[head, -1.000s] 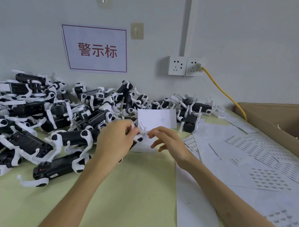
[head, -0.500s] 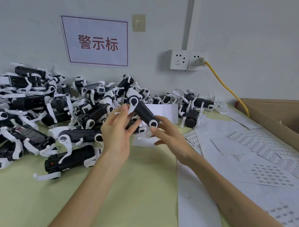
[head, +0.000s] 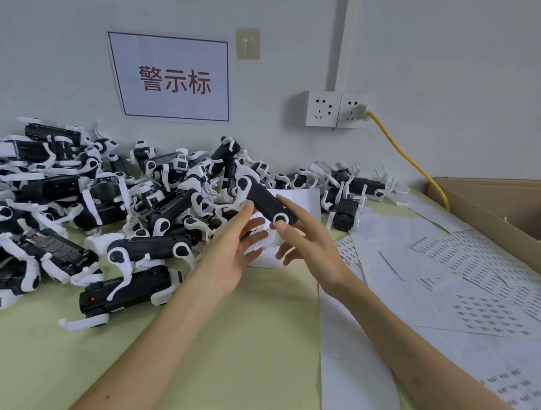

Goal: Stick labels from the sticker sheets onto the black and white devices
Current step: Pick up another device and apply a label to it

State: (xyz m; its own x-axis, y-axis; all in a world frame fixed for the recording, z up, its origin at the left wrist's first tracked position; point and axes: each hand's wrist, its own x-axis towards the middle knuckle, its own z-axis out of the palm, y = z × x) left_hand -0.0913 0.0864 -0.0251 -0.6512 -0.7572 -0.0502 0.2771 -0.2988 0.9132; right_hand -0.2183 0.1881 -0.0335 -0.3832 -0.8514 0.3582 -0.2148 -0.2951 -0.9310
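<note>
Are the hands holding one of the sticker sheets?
No, the right hand pinches a black and white device that the left hand touches, while the sticker sheets lie on the table.

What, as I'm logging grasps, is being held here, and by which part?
A black, white-jointed plastic device: the right hand pinches its lower end by the round white joint, and the left hand touches its middle with straight fingers.
</note>
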